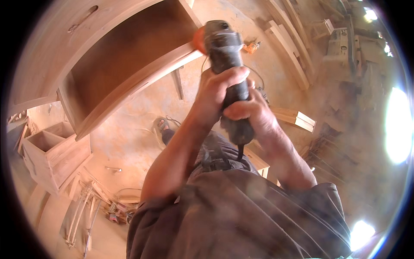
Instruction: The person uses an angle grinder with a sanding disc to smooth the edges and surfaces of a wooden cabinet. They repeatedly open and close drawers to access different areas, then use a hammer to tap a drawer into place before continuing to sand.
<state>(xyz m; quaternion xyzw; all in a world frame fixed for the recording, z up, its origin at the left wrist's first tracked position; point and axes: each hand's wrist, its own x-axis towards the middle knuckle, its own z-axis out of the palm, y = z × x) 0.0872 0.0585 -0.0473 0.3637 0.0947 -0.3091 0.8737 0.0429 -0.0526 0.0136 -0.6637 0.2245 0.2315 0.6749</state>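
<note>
Both my hands grip a dark angle grinder (227,56), which is raised in front of me. My left hand (217,88) wraps its body near the head, and my right hand (255,110) closes round the rear part. Its orange-red disc (199,39) is at the edge of a large pale wooden cabinet frame (144,82); whether the two touch I cannot tell. A power cord (240,152) leaves the grinder's back end and drops toward my body. The open inside of the cabinet is dark brown.
At the lower left stands a wooden box with compartments (64,157), with wood strips (79,211) near it. Long planks (289,52) lie at the upper right. An orange power tool (251,47) rests on the dusty floor, and a short wooden piece (297,119) lies right of my arm.
</note>
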